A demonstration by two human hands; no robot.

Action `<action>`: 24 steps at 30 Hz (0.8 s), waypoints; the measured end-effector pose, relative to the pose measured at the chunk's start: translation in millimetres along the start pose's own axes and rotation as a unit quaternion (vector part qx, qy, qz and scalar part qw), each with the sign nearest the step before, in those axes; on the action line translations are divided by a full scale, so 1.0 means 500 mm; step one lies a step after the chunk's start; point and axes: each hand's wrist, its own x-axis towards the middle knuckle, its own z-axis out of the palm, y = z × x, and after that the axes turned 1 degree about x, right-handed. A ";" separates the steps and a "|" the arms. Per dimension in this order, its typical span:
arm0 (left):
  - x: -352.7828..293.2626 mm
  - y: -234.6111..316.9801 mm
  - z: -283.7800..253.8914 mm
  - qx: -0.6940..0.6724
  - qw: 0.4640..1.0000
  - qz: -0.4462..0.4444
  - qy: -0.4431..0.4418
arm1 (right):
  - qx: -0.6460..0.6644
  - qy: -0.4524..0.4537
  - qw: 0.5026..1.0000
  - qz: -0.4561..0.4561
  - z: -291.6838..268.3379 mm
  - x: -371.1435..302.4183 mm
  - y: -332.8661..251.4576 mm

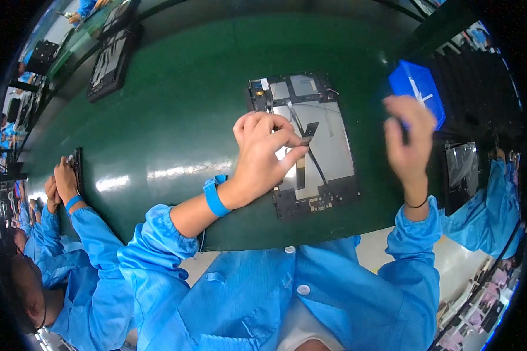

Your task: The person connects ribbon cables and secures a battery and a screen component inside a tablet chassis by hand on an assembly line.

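An opened tablet lies on the green bench in front of me, its silver inner plate and circuit boards exposed. My left hand is over its left half, with thumb and index finger pinched on a dark flat ribbon strip. Part of that strip is hidden by the fingertips. A thin black cable runs down the plate below the pinch. To the right of the tablet, my right hand is raised beside a blue bin. Slightly blurred, it has its thumb apart from the fingers and nothing visible in it.
White strips show in the blue bin. Another dark device is at the right, near a blue sleeve. A dark device lies at the upper left. At the left, a co-worker's hands touch a dark device.
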 end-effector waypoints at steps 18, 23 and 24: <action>-0.008 0.001 0.009 0.053 0.997 -0.034 -0.038 | 0.266 -0.350 0.885 -0.155 0.055 -0.061 -0.104; -0.005 -0.002 0.018 0.061 0.996 -0.030 -0.052 | 0.233 -0.364 0.894 -0.117 0.062 -0.061 -0.100; -0.006 0.000 0.020 0.065 0.996 -0.032 -0.049 | 0.208 -0.363 0.902 -0.108 0.064 -0.058 -0.098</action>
